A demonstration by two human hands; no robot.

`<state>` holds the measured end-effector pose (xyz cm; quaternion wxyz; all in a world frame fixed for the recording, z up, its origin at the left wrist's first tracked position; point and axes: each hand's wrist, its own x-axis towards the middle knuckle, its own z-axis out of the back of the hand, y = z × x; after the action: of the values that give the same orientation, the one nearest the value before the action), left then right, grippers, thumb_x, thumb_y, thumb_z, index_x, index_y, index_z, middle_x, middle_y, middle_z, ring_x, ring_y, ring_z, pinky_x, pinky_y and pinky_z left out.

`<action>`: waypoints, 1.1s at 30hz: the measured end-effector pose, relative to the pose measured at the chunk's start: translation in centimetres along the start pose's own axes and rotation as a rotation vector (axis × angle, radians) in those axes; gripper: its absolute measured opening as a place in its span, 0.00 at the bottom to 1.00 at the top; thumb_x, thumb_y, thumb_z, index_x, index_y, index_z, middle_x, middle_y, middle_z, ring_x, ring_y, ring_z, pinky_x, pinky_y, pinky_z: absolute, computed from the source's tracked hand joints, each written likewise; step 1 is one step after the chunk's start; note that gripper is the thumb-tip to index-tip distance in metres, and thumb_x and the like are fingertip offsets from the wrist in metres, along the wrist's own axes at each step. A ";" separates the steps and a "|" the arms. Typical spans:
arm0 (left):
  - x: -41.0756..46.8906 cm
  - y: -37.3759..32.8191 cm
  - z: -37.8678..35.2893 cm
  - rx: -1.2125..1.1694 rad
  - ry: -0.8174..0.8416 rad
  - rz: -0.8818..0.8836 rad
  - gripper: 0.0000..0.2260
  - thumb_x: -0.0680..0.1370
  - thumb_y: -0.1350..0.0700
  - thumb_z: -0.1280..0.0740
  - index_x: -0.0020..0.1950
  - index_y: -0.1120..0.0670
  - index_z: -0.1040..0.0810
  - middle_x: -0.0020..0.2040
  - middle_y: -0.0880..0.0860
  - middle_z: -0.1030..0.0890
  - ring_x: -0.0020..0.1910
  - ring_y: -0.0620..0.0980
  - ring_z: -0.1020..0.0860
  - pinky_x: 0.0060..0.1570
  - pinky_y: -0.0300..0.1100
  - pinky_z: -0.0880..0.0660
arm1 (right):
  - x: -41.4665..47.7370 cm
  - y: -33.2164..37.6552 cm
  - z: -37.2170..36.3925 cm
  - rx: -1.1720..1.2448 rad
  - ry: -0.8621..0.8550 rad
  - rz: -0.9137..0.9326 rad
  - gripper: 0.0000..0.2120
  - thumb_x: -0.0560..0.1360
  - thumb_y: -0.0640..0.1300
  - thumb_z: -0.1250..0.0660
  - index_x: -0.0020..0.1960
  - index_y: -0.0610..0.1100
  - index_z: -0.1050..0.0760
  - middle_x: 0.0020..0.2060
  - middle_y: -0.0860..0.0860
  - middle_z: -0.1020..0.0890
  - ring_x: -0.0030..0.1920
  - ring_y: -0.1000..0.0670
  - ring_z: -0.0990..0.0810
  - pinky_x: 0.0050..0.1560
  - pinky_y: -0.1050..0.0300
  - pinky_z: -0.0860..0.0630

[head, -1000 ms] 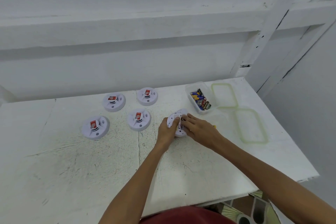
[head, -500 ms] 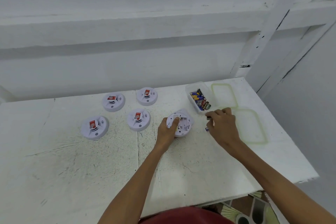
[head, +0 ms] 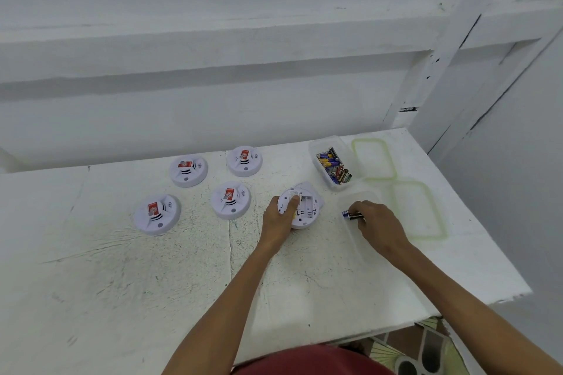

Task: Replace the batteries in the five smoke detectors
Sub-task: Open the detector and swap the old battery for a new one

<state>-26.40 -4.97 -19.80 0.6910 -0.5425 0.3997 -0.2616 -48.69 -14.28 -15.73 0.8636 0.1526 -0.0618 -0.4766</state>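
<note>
First white round smoke detector [head: 300, 207] lies overturned on the white surface [head: 152, 283], its compartment opened and seemingly emptied, and is clasped by the left grip [head: 278, 218]. Dark cylindrical batteries [head: 352, 215] are pinched in the right grip [head: 379, 224] above a clear plastic tub [head: 355, 242]. Four label-up white detectors [head: 188, 170] [head: 244, 160] [head: 231, 199] [head: 157, 214] are judged untouched.

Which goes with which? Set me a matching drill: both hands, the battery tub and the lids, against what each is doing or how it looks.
Things:
1. left hand
2. right hand
3. tub
4. lids

States:
A. green-rimmed, lying flat
B. pinches a battery
C. holds the flipped detector
D. filled with batteries

Pairs: 1-C, 2-B, 3-D, 4-A
</note>
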 end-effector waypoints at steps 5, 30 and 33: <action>0.0 0.1 0.0 0.005 -0.002 -0.001 0.11 0.83 0.45 0.32 0.61 0.50 0.23 0.51 0.44 0.19 0.50 0.42 0.20 0.45 0.35 0.24 | 0.1 0.5 0.5 -0.048 0.010 0.042 0.11 0.74 0.37 0.32 0.54 0.47 0.20 0.50 0.51 0.19 0.46 0.46 0.20 0.38 0.53 0.24; 0.2 0.2 0.1 -0.026 -0.014 0.024 0.16 0.83 0.44 0.33 0.65 0.52 0.23 0.56 0.49 0.18 0.53 0.45 0.20 0.45 0.35 0.25 | 6.5 4.1 3.7 0.238 -0.336 0.032 0.05 0.77 0.39 0.34 0.50 0.44 0.20 0.43 0.49 0.17 0.42 0.46 0.20 0.40 0.52 0.23; 0.1 0.2 0.0 -0.016 -0.016 0.018 0.15 0.83 0.44 0.33 0.64 0.53 0.23 0.54 0.47 0.19 0.50 0.42 0.21 0.43 0.33 0.26 | 8.5 4.2 3.6 0.183 -0.312 0.038 0.10 0.79 0.37 0.37 0.57 0.40 0.20 0.50 0.43 0.18 0.51 0.41 0.22 0.48 0.53 0.28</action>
<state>-26.33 -5.01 -19.99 0.6922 -0.5465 0.4009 -0.2479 -41.66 -20.04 -11.32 0.8348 0.1537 -0.2411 -0.4705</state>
